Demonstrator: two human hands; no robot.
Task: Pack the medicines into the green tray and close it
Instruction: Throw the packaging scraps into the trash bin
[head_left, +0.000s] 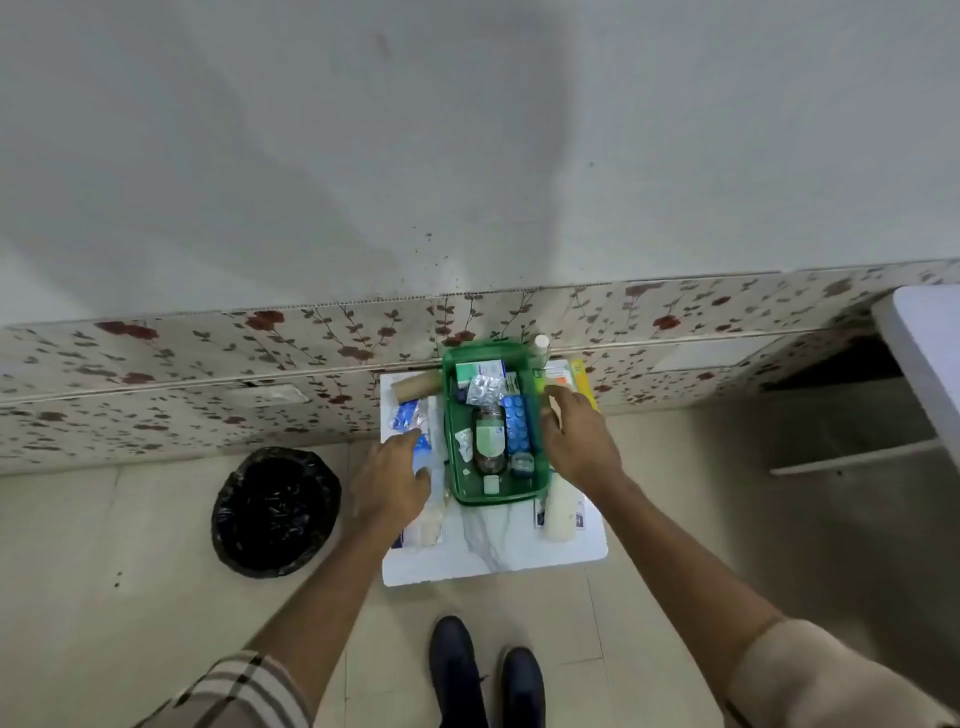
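The green tray (453, 470) stands open on a small white marble-look table (493, 558). Inside lie a bottle (489, 439), a blue blister strip (517, 423), a silver blister pack (484, 388) and a white-green box (480, 370). My left hand (390, 480) hovers over the packets left of the tray, next to a blue packet (408, 414), fingers spread. My right hand (576, 441) rests at the tray's right rim, fingers apart, holding nothing I can see. A white bottle (561, 514) lies by the tray's near right corner.
A brown cardboard roll (418, 387) and a white bottle cap (542, 341) sit at the table's back. A yellow-orange box (571, 376) lies behind my right hand. A black-lined bin (275, 512) stands on the floor to the left. A white shelf (919, 353) is at right.
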